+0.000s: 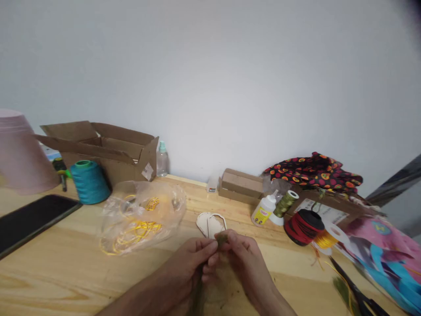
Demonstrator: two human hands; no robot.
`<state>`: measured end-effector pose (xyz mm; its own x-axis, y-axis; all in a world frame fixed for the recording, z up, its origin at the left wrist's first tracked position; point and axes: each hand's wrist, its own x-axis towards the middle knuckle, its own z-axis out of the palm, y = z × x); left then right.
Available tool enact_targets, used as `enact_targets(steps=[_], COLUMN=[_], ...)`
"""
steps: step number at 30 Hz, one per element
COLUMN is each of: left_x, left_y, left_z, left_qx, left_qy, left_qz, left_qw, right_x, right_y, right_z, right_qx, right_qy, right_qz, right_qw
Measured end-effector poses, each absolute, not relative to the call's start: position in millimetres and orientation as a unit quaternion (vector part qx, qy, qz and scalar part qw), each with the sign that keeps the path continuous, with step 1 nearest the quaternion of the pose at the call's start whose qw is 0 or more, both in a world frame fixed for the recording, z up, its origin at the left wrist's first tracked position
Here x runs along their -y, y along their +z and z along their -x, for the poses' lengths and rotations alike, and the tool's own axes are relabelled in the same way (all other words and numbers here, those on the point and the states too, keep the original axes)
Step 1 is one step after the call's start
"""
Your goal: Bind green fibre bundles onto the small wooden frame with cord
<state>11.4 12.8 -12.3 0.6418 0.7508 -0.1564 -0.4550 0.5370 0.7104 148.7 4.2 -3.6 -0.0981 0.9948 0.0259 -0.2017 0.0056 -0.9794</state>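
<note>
My left hand (189,267) and my right hand (246,263) meet above the pine workbench (59,272), their fingertips pinching a small tuft of olive-green fibres (222,239) from both sides. Thin strands of the same colour seem to hang below my left hand, though they are blurred. Just beyond my fingers lie pale wooden cut-out shapes (210,224), almost touching my right fingertips. Black-handled scissors (360,300) rest at the lower right, next to a loose olive tuft (342,290).
Left: a clear bag of yellow cord (141,217), teal thread cone (89,182), black tablet (33,221), cardboard box (108,151). Right: white glue bottle (263,210), olive spool (286,204), red-and-black spool (304,226), gold spool (325,239), patterned fabric (315,172), pink-and-blue package (381,259).
</note>
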Motion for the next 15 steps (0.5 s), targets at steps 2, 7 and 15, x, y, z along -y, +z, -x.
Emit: enact_targets(steps=[2,7,15], left_x=[-12.9,-13.3,-15.2], left_y=[-12.3,-16.3,-13.3], left_z=[-11.3,-12.2,-13.9], left_qx=[-0.229,-0.247,-0.368], left_qy=[0.36,0.352,0.343], left_qz=[-0.326,-0.364,-0.509], left_qw=[0.844,0.826,0.698], right_x=[-5.9,-8.3,-5.5], right_y=[-5.0,-8.4,1.5], right_z=[-151.0,-152.4,-157.9], right_qx=[0.506,0.526,0.663], right_qy=[0.556,0.537,0.255], right_qz=[0.415,0.432,0.468], right_qw=[0.512,0.498,0.526])
